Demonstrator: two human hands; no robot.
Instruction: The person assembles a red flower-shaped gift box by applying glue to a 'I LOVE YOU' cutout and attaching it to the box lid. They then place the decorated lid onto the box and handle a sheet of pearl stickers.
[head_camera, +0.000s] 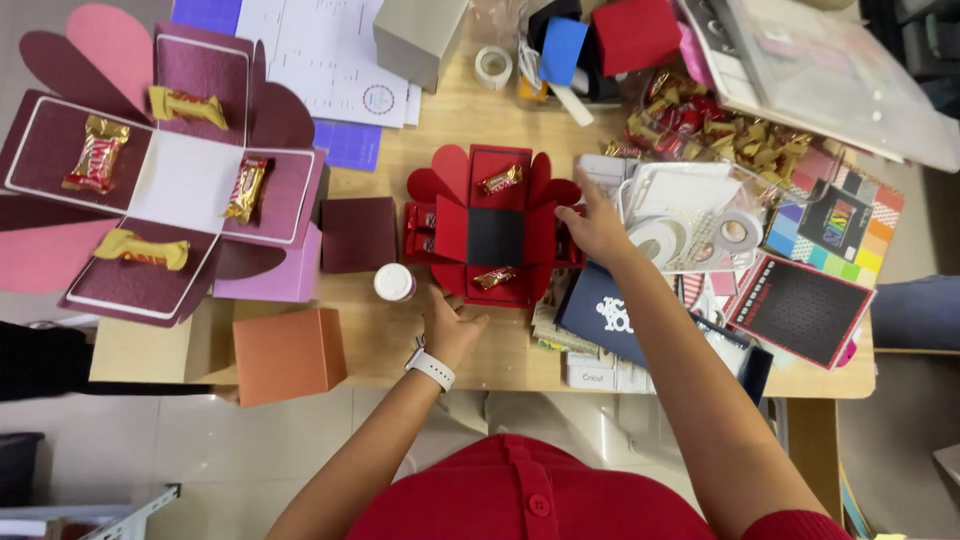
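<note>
Between the hands an unfolded red paper box lies flat. The left hand, half open, touches its near flap; the right hand, fingers spread, presses its far-side flap. Nothing is gripped. The card is judged light, thin, easily creased, best lifted by flap edges.

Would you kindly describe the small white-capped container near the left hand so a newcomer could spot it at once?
Start at the wooden table and find the red unfolded box at its centre, flanked by both hands. Just left of its lower corner, above and left of the left hand, stands the small container. Its round white cap sets it apart from the flat-sided maroon box and orange box nearby.
</note>
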